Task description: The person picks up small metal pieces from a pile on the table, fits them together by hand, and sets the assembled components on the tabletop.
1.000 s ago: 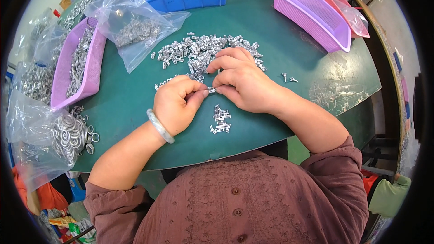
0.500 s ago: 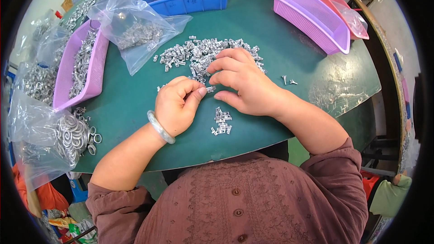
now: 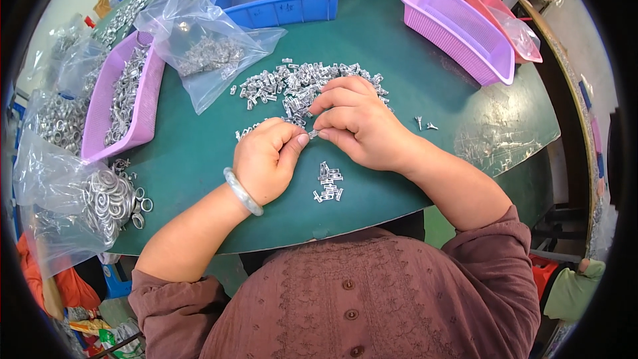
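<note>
From where I stand, the right hand (image 3: 359,123) has just come back: half a second ago its thumb stood off, and now it meets the small silver rectangular metal piece (image 3: 314,134) again. So I take that piece to be in work between both hands once more. The left hand (image 3: 266,159) has its grip pinched on it; the right grip is narrow at the other end, though I can't tell whether it pinches or only touches.

Taking that one held piece as the clock's centre: a heap of like silver pieces (image 3: 292,83) at twelve, too many to count; a small cluster of open-framed silver pieces (image 3: 330,174) near six, overlapping, perhaps ten; two loose silver pieces (image 3: 419,122) at three. Round the green counter (image 3: 385,193) I count one blue plastic bin (image 3: 292,12) towards twelve and two lilac plastic baskets (image 3: 458,30), at two and between nine and ten.
</note>
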A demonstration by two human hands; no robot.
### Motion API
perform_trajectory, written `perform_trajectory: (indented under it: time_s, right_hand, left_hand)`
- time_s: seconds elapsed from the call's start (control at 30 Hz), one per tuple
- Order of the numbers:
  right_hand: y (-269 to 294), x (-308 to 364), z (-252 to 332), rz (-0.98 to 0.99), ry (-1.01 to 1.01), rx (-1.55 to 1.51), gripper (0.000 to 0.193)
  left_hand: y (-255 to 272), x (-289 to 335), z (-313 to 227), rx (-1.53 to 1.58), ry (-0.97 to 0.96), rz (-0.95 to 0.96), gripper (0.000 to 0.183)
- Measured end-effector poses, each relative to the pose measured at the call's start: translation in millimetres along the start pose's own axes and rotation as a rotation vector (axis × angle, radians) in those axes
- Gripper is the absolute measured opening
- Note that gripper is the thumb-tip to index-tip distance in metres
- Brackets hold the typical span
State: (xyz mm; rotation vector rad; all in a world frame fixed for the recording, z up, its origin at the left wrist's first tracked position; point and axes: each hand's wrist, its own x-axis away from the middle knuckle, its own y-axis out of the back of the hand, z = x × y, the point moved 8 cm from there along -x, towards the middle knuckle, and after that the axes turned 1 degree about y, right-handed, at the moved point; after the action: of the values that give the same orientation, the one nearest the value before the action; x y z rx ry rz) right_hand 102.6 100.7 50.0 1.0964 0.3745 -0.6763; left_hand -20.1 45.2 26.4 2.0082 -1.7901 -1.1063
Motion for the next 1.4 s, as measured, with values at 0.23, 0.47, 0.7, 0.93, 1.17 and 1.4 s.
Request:
perform_trajectory:
  time_s: [0.23, 0.47, 0.7, 0.93, 1.17, 1.4]
  right_hand:
    - [-1.8, 1.3, -4.2, 0.025, -0.081, -0.023, 0.007]
    - [9.7, -1.0, -11.6, -0.085, -0.135, -0.161, 0.008]
    - [12.9, 1.4, -17.8, -0.108, -0.163, -0.159, 0.007]
    - [12.7, 0.7, -16.7, -0.095, -0.154, -0.153, 0.006]
    - [14.7, 1.4, -11.9, -0.051, -0.139, -0.091, 0.008]
    - [13.8, 1.4, -11.7, -0.041, -0.135, -0.085, 0.008]
  left_hand:
    - [1.3, -1.6, -9.0, -0.071, -0.059, -0.014, 0.004]
    - [3.0, -1.4, -5.4, -0.033, -0.005, -0.037, 0.006]
    - [-2.9, 1.3, -12.4, -0.078, -0.087, 0.029, 0.009]
    - [-7.5, 3.0, -11.1, -0.118, -0.021, 0.125, 0.012]
    - [-7.5, 3.3, -9.1, -0.146, 0.047, 0.184, 0.014]
    - [-9.0, 5.0, -16.2, -0.2, -0.115, 0.104, 0.007]
